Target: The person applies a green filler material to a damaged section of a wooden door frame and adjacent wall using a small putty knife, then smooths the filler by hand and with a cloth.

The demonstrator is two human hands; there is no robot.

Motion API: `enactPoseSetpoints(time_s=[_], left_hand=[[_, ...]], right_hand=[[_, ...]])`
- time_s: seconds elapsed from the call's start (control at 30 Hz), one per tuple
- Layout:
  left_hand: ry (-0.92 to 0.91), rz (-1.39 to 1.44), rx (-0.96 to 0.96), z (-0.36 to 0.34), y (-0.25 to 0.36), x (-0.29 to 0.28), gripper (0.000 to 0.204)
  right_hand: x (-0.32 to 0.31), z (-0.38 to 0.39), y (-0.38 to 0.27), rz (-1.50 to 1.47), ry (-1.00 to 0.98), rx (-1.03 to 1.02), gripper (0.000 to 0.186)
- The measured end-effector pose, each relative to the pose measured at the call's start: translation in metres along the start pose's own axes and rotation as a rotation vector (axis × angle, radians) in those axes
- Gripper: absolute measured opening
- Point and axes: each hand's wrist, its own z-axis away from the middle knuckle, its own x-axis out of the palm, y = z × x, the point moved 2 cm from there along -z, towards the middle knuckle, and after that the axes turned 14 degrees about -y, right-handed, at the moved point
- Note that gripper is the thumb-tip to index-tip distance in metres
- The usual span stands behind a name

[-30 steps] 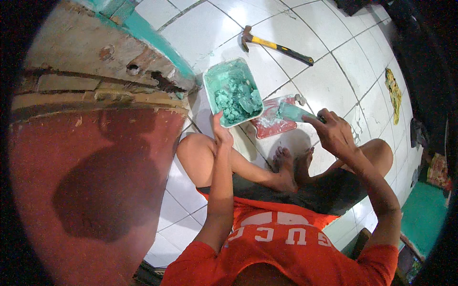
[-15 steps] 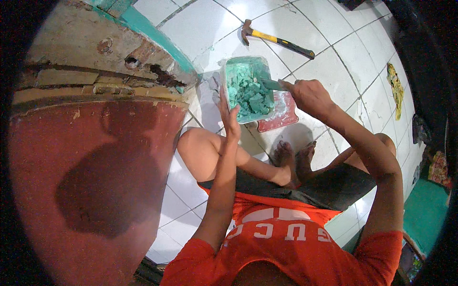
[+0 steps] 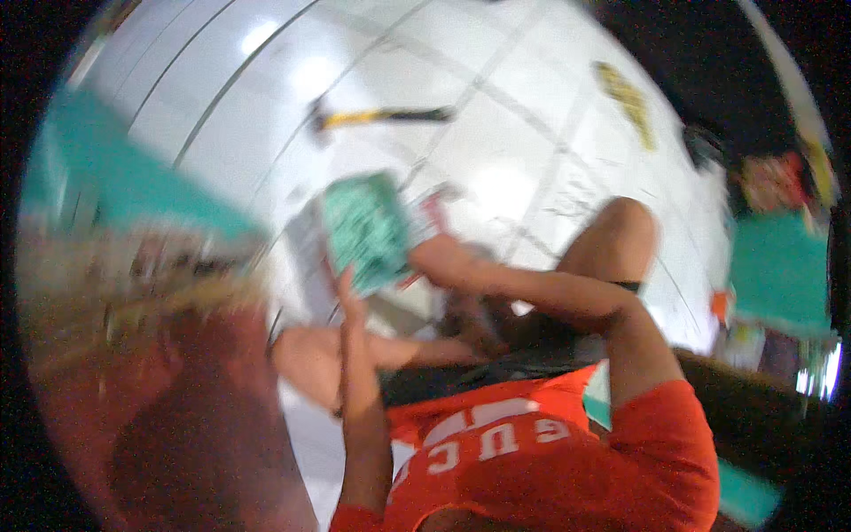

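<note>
On the tub (image 3: 362,187), left hand (image 3: 350,303) clamped, right hand (image 3: 440,258) now nearer, grip unclear

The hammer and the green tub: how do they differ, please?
The hammer is long and slim; the tub is broad and boxy. The hammer shows yellow and black; the tub looks green. The hammer lies untouched; the left hand is at the tub's near edge. Both look blurred.

I see an open, rectangular tub (image 3: 356,186) of lumpy green paste (image 3: 365,235). Beside it, a red board (image 3: 433,213) lies partly hidden.
</note>
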Motion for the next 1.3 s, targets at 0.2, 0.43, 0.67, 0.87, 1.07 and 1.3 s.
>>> enactPoseSetpoints(time_s=[0.2,0.43,0.67,0.87,1.07,1.3], left_hand=[[-0.052,-0.154,-0.007,-0.001,-0.011,-0.023,0.064],[-0.01,-0.203,0.03,-0.004,-0.023,-0.057,0.056],[0.042,-0.197,-0.018,-0.003,-0.014,-0.055,0.059],[-0.07,-0.235,-0.024,0.005,-0.005,-0.016,0.065],[-0.047,-0.245,-0.001,-0.008,-0.009,-0.042,0.065],[-0.094,-0.292,-0.019,-0.006,-0.013,-0.039,0.066]], right_hand=[[0.018,0.005,0.011,-0.005,0.139,-0.119,0.018],[0.028,0.005,0.004,-0.02,0.228,-0.19,0.023],[0.027,0.005,-0.006,0.046,0.362,-0.296,0.015],[0.031,0.016,-0.004,0.077,0.336,-0.287,0.015],[0.02,0.012,-0.011,0.114,0.316,-0.278,0.011],[0.027,0.01,-0.011,0.147,0.308,-0.28,0.013]])
